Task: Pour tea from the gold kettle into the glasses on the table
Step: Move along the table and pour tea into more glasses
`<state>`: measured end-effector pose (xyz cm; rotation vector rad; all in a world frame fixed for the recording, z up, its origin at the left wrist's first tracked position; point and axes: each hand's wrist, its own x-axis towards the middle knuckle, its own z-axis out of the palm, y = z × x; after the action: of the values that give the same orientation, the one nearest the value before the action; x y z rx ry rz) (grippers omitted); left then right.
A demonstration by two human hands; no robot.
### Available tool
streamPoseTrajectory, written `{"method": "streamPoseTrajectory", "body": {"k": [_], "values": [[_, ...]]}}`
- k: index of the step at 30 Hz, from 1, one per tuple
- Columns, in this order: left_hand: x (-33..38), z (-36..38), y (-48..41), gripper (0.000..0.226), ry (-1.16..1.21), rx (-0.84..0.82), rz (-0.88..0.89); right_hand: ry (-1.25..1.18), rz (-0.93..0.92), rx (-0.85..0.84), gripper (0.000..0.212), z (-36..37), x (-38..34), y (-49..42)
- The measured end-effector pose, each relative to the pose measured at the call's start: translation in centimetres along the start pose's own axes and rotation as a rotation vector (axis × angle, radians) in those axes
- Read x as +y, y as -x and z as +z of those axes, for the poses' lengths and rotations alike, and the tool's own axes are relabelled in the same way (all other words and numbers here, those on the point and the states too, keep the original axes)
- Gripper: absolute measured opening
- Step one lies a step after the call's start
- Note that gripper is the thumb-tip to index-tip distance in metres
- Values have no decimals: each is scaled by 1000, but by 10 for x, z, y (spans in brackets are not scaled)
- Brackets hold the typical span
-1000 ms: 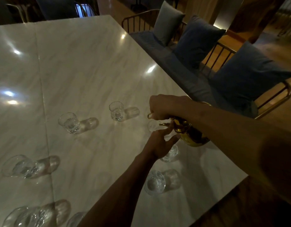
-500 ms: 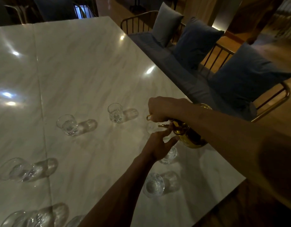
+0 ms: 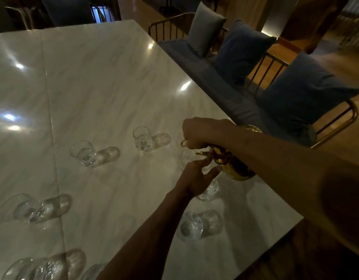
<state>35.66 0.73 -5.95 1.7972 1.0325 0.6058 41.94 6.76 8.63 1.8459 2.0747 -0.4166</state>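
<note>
Right of centre, your right hand (image 3: 196, 134) grips the tilted gold kettle (image 3: 235, 166) so its spout hangs over the glass (image 3: 187, 158) on the worktop (image 3: 103, 87), left hand (image 3: 192, 182) half curled against that glass, likely steadying it, actual grip I cannot tell.

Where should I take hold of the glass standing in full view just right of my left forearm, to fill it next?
Pinch the side wall of that glass below its rim, coming from the left with the left hand. It stands upright, mouth open, and the right arm and gold kettle crowd the space to its right.
</note>
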Motion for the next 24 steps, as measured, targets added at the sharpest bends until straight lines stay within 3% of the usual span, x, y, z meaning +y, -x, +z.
{"method": "streamPoseTrajectory", "body": {"k": [19,24], "values": [[4,1,4,51,54,14,-23,21,-10,0,27,0,0,3],[7,1,2,49,27,16,-15,12,-15,-6,15,1,1,1]]}}
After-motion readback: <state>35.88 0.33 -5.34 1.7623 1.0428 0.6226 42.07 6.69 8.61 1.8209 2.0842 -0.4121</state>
